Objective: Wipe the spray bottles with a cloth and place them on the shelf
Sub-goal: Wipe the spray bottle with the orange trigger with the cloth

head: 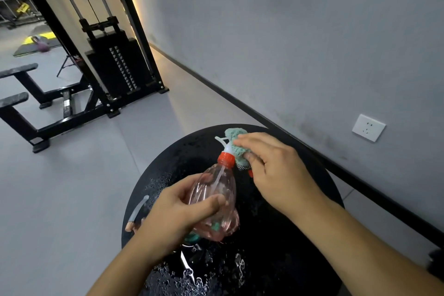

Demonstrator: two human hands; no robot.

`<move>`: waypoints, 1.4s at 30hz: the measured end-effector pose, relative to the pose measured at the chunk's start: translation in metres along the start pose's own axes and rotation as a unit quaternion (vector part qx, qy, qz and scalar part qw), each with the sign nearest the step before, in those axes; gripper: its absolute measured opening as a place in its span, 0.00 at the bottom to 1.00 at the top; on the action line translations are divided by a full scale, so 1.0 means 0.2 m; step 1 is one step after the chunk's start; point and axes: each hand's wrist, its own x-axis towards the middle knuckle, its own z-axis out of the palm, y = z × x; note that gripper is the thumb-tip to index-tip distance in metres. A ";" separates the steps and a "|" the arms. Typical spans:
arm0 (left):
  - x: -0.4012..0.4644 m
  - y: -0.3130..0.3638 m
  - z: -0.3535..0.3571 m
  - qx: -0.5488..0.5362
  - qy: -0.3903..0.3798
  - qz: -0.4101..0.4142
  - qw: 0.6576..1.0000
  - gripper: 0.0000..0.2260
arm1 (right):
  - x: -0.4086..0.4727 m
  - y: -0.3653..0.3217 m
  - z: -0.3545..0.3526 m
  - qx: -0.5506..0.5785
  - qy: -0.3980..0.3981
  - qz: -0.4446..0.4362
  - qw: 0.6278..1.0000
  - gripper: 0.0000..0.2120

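Observation:
A clear pink spray bottle point(213, 190) with a red collar and white spray head tilts over the round black table point(300, 235). My left hand point(173, 211) grips its body, thumb across the front. My right hand point(276, 170) holds a teal cloth point(236, 138) bunched around the white spray head, with the white trigger poking out to the left. A second bottle with teal parts point(192, 238) lies partly hidden under my left hand and the pink bottle.
The black table top is wet with droplets. A grey-handled object point(138, 211) lies at its left edge. A black weight-stack machine point(115, 67) and benches stand far left on the grey floor. A grey wall with a white socket point(368, 127) runs along the right.

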 end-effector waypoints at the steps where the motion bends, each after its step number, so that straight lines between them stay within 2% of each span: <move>1: 0.00 0.01 0.00 0.003 -0.002 0.003 1.000 0.26 | 0.00 0.00 0.00 0.000 0.007 0.006 1.000 0.18; 6: -0.01 0.02 0.04 0.027 -0.005 0.011 1.000 0.19 | -0.06 -0.07 0.05 -0.009 -0.050 -0.051 0.997 0.19; 8: -0.01 0.02 0.03 0.026 -0.002 0.018 0.999 0.20 | -0.04 -0.05 0.04 -0.017 -0.046 -0.043 0.998 0.18; 12: -0.01 0.02 -0.02 -0.007 0.002 0.018 1.000 0.29 | -0.01 0.01 -0.01 -0.019 0.016 0.010 1.000 0.18; 18: -0.02 0.04 0.00 0.003 -0.021 0.009 1.000 0.19 | -0.05 -0.04 0.02 -0.006 -0.023 -0.020 1.000 0.19; 22: -0.02 0.02 -0.03 -0.037 0.001 0.008 0.999 0.29 | -0.01 0.00 -0.01 -0.021 0.035 0.026 0.999 0.18; 24: -0.02 0.02 -0.03 -0.034 -0.007 0.007 0.999 0.30 | -0.01 0.00 -0.01 -0.024 0.041 0.039 0.998 0.18; 33: -0.01 0.03 -0.02 -0.086 0.050 -0.002 0.995 0.11 | -0.05 -0.04 0.03 -0.038 -0.027 0.031 0.998 0.18; 37: -0.01 0.04 -0.01 -0.086 0.021 -0.006 0.996 0.12 | -0.05 -0.06 0.03 -0.052 -0.037 0.027 0.998 0.19; 42: -0.01 0.04 -0.03 -0.104 0.057 0.005 0.993 0.16 | -0.06 -0.06 0.04 -0.047 -0.059 0.019 0.997 0.20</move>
